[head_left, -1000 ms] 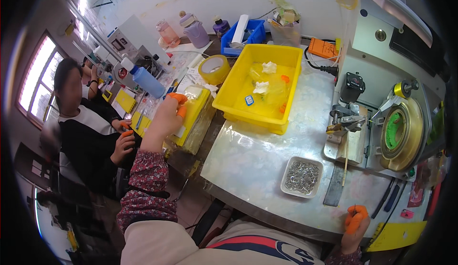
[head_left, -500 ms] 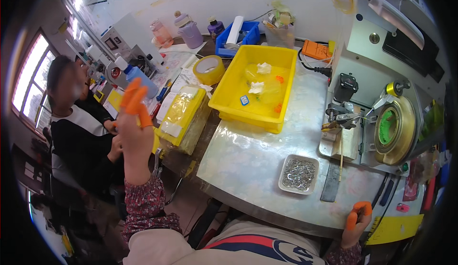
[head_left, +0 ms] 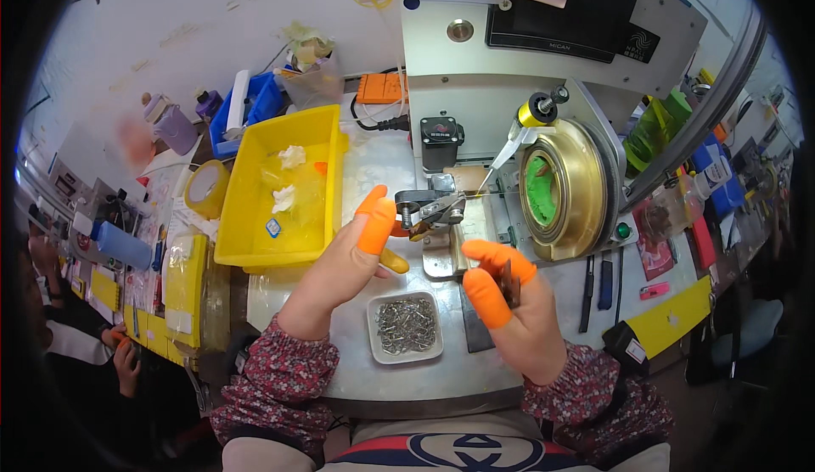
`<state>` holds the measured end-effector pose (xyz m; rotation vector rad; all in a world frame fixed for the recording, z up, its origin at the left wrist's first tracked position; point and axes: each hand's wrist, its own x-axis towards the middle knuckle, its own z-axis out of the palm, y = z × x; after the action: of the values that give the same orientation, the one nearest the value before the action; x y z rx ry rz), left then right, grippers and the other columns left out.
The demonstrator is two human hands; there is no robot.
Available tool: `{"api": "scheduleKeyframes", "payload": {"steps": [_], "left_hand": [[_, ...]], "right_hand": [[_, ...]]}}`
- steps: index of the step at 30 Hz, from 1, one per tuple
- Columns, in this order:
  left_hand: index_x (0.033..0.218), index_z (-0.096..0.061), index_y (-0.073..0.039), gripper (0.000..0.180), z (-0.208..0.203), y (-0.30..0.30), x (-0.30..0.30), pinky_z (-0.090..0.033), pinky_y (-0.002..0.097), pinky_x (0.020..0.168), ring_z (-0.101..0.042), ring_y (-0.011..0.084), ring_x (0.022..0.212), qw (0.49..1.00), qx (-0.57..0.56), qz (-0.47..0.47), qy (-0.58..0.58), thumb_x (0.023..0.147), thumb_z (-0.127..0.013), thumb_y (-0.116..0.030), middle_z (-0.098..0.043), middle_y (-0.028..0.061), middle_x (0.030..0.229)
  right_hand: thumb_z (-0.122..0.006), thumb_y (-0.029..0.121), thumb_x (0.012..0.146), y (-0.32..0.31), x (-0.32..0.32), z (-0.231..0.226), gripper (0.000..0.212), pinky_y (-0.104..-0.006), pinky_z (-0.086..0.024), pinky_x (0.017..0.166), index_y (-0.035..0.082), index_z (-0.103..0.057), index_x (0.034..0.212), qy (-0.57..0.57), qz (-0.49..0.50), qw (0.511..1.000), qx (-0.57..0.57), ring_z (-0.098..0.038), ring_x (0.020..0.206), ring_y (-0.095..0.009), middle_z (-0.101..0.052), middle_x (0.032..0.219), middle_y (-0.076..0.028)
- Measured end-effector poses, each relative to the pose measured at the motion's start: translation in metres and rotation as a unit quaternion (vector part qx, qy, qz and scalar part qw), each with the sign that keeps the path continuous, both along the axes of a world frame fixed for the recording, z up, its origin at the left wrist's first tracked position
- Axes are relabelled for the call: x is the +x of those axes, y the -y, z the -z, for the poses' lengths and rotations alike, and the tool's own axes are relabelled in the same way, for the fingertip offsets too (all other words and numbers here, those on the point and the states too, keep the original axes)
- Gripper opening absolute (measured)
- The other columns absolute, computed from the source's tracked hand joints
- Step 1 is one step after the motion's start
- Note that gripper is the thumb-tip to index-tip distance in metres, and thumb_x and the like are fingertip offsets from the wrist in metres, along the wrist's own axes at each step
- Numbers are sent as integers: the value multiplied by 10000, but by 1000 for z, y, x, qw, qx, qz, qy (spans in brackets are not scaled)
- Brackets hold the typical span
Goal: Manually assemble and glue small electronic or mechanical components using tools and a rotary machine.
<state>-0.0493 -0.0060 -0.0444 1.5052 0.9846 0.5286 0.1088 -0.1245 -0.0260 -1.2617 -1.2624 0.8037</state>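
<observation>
My left hand [head_left: 344, 268] reaches over the metal table with orange finger cots on, its index fingertip close to the small steel clamp [head_left: 429, 209] at the machine's front. Its fingers are apart and I see nothing in them. My right hand [head_left: 514, 311], also in orange cots, pinches a small dark metal part [head_left: 509, 282] just right of the clamp. A shallow grey tray of small metal pieces [head_left: 406, 326] sits between my two wrists. Behind the clamp stands the brass disc with a green spool [head_left: 552, 192].
A yellow bin [head_left: 255, 243] with scraps stands left of the machine, with a tape roll [head_left: 206, 190] and a blue bin [head_left: 255, 103] beyond it. Yellow packets [head_left: 185, 289] lie at the left edge. Another person's hands [head_left: 123, 353] work at the far left. Tools [head_left: 594, 281] lie to the right.
My left hand left the yellow packets at the left and came to the clamp. My right hand rose from the table edge, now pinching a part. The view swung toward the machine.
</observation>
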Motion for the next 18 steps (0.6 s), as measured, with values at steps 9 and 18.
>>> {"api": "scheduleKeyframes", "payload": {"steps": [9,18], "left_hand": [[1261,-334,-82,698,30,-10,17,-433,213,582,-514,126,673,986,-94,70,122,833,-237,-625,-520,61,954],[1024,-477,1,306,-16,-3,23,-412,303,608,-528,236,669,957,268,-65,-85,817,-551,-212,-539,99,747]], "right_hand": [[-508,191,874,-52,0,16,176,-165,-306,531,35,-504,955,-260,96,960,31,-396,609,-26,-470,734,20],[-489,204,883,-58,6,17,167,-173,-277,514,38,-494,897,-171,99,980,14,-361,587,-23,-441,690,35]]}}
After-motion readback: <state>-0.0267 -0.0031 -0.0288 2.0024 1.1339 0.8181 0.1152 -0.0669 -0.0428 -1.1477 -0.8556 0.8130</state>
